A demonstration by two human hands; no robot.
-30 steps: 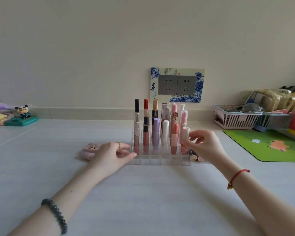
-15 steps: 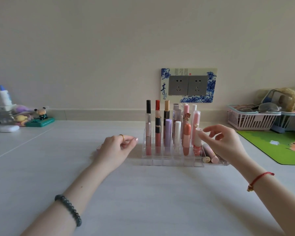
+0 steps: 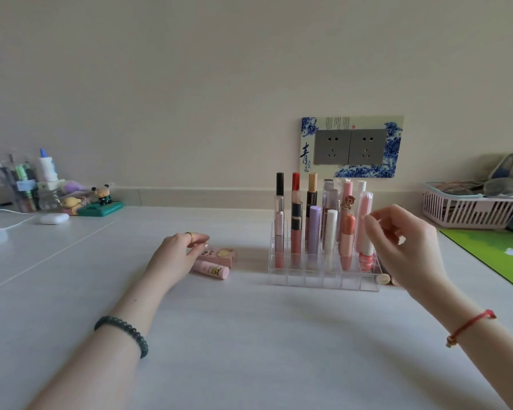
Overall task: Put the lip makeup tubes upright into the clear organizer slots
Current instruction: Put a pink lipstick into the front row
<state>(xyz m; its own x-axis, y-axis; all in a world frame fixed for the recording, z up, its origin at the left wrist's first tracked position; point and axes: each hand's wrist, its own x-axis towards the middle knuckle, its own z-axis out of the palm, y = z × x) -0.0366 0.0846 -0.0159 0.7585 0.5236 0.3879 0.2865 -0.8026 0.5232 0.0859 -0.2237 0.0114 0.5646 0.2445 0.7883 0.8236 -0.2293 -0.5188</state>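
Left hand (image 3: 179, 254) curling fingertips onto pink tube (image 3: 219, 255) lying on table (image 3: 249, 335); grip unclear. Right hand (image 3: 403, 247) hanging loosely curled, empty, beside organizer (image 3: 323, 281). I'm planning mid-body pinch, tipping upright, lowering into free front slot.

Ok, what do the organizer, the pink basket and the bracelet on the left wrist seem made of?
The organizer: clear hard plastic, probably acrylic; the tubes show through its glossy walls. The pink basket: moulded plastic, slatted, fairly matte. The bracelet: dark round beads with a slight sheen, stone or glass; I cannot tell which.
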